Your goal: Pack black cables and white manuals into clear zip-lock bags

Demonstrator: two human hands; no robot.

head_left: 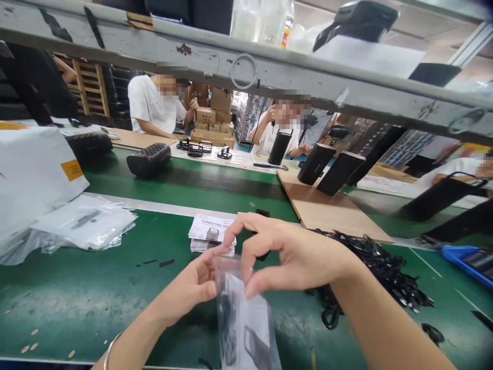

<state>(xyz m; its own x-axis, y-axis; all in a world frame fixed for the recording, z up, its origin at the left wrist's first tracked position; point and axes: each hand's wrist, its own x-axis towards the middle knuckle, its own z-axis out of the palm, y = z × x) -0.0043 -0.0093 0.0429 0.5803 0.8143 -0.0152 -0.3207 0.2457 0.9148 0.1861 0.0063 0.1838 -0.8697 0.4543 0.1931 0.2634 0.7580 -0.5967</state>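
Note:
A clear plastic bag (246, 318) stands upright in front of me, with a printed leaflet showing a picture of a speaker and a dark coiled item, probably a cable, inside. My left hand (192, 285) grips its upper left edge between thumb and fingers. At the top right of the bag, my right hand (296, 252) pinches the plastic with thumb and forefinger. Just behind my hands lies a stack of printed leaflets (210, 228), partly hidden by my fingers. To the right is a heap of black cables (381, 272).
Flat plastic bags (87, 223) lie at left beside a large white bag (34, 180). Black speakers (149, 159) stand along the green bench, some on a wooden board (342, 218). A blue tray (462, 254) sits far right. Co-workers sit opposite, beneath an overhead shelf beam (208, 59).

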